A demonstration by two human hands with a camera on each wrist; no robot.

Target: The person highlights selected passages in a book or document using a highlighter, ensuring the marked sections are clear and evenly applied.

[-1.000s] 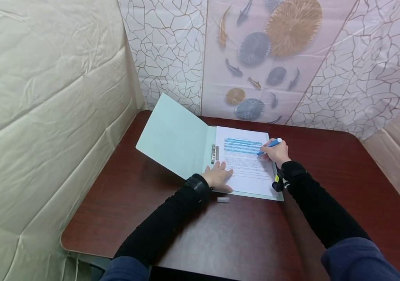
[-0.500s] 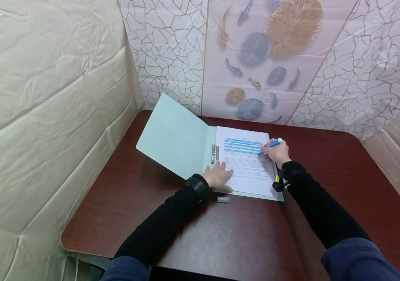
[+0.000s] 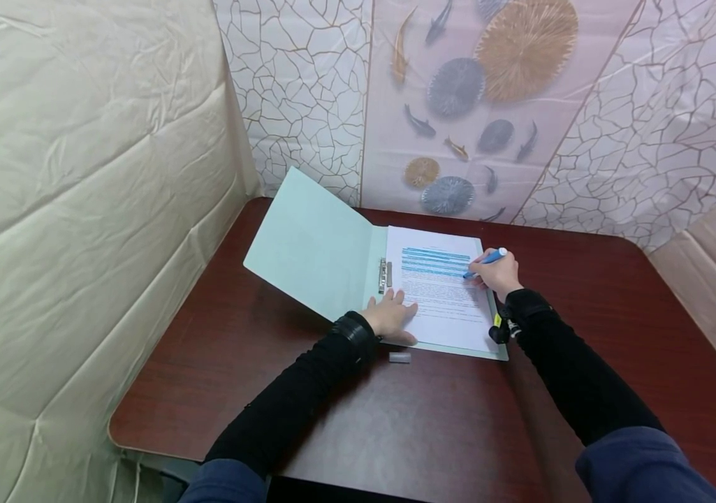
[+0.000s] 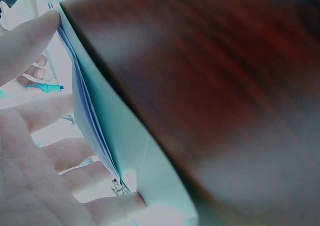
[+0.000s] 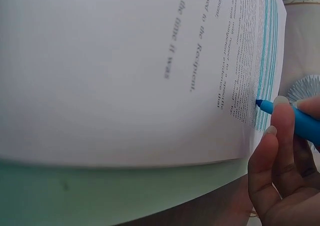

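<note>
A pale green folder [image 3: 313, 244] lies spread on the table, its left cover tilted up. On its right side is a stack of printed paper [image 3: 446, 321], the upper lines marked in blue. My right hand [image 3: 497, 272] pinches a blue highlighter [image 3: 491, 256], its tip at the right end of a text line. In the right wrist view the highlighter's tip [image 5: 260, 103] meets the blue-striped lines. My left hand [image 3: 390, 318] rests flat with fingers spread on the page's lower left, near the metal clip [image 3: 385, 275]. The left wrist view shows its palm [image 4: 30, 176] beside the folder edge.
A small greyish cap-like piece [image 3: 399, 358] lies on the brown table [image 3: 446, 426] just below the folder. A patterned wall covering [image 3: 458, 140] stands behind the table, with a cream cloth [image 3: 93, 209] along the left side.
My right hand and the highlighter have slid very slightly to the right along the line. The left hand, folder and small piece have stayed in place.
</note>
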